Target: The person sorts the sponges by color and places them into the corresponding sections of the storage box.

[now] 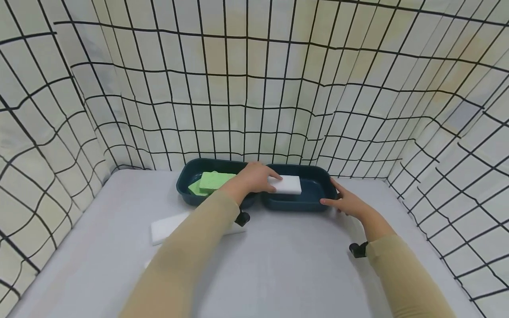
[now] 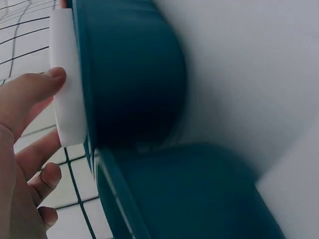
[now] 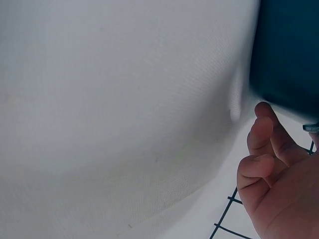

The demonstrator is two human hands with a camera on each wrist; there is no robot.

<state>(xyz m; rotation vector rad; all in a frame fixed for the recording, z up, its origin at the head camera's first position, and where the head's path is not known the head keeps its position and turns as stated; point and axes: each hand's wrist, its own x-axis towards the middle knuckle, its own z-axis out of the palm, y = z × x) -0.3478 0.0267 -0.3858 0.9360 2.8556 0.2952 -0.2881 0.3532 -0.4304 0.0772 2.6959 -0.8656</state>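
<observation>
My left hand (image 1: pixel 254 177) pinches a white sponge (image 1: pixel 287 184) over the right dark teal container (image 1: pixel 292 205). The left wrist view shows the thumb on one face of this white sponge (image 2: pixel 67 79) and fingers behind it, right at the container's rim. At the right container's outer end is my right hand (image 1: pixel 347 202), its thumb at the front rim and its fingers round the end wall. In the right wrist view, fingertips meet the container's lower corner (image 3: pixel 289 94). Green sponges (image 1: pixel 216 181) lie in the left dark teal container (image 1: pixel 184 194), partly hidden by the left arm.
More white blocks (image 1: pixel 167 227) lie on the white-covered table (image 1: pixel 286 265), partly under the left forearm. The two containers stand side by side near the back edge. A black wire grid (image 1: pixel 246 106) backed by pale cloth encloses the back and sides.
</observation>
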